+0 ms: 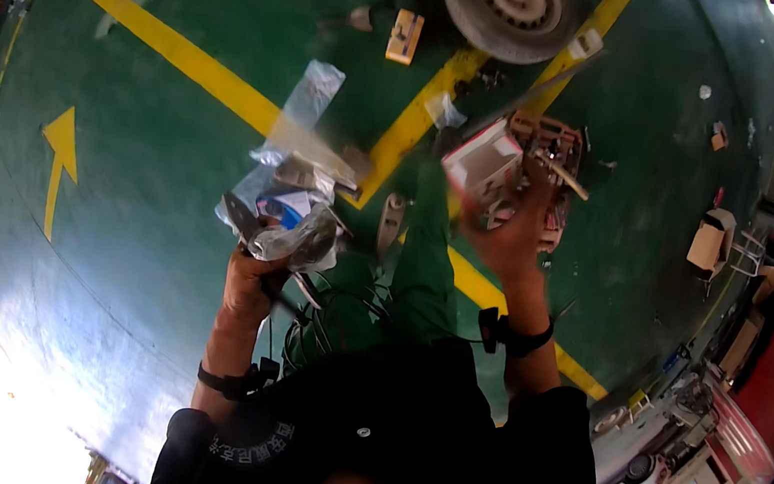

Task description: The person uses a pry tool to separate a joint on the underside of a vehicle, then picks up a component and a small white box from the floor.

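Observation:
My left hand (pixel 251 283) is closed around the lower end of a clear plastic bag (pixel 305 237). Grey and dark parts and a blue-and-white piece show in and around the plastic, but I cannot make out their kind. My right hand (pixel 512 233) is smeared by motion and reaches forward beside a white and red cardboard box (pixel 483 161). Whether its fingers grip the box is not clear. Just beyond that hand lies an open brown tool case (pixel 565 141), with a light-coloured handle (pixel 564 176) across it. More crumpled plastic (pixel 306 113) lies past my left hand.
A wheel with a tyre (pixel 511 3) lies flat at the far side. Near it is a small yellow box (pixel 404 37) on the green floor (pixel 168 157). A long metal tool (pixel 391 222) rests between my hands. Dark cables (pixel 324 318) hang by my legs. An open carton (pixel 711 243) stands at the right.

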Motion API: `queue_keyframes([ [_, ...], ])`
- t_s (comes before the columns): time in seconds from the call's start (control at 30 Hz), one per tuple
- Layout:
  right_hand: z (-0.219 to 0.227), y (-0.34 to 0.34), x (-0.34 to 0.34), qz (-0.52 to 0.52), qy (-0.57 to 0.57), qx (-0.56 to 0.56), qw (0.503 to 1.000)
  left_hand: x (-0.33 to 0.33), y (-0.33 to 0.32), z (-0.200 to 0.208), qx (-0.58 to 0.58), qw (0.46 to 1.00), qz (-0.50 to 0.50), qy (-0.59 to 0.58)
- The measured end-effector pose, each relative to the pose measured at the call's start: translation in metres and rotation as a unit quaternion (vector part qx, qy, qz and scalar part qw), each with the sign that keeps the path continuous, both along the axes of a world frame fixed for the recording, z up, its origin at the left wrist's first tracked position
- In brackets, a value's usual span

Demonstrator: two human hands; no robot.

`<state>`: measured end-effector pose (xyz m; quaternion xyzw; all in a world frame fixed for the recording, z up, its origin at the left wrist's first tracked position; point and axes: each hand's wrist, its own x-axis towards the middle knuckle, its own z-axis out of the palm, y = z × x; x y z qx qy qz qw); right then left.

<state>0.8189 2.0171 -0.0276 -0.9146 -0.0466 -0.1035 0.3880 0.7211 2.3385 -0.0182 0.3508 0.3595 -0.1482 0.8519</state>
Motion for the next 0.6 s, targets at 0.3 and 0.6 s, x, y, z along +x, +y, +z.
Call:
queue_keyframes([
  [0.3,0.154,0.056,-0.114,0.056,-0.052,-0.069,0.995,-0.026,-0.023,0.213,-0.077,0.965,-0.144,-0.207],
  [0.6,0.184,0.044,-0.208,0.0,-0.098,-0.002,0.995,-0.051,-0.072,0.271,0.058,0.934,-0.211,-0.281],
])
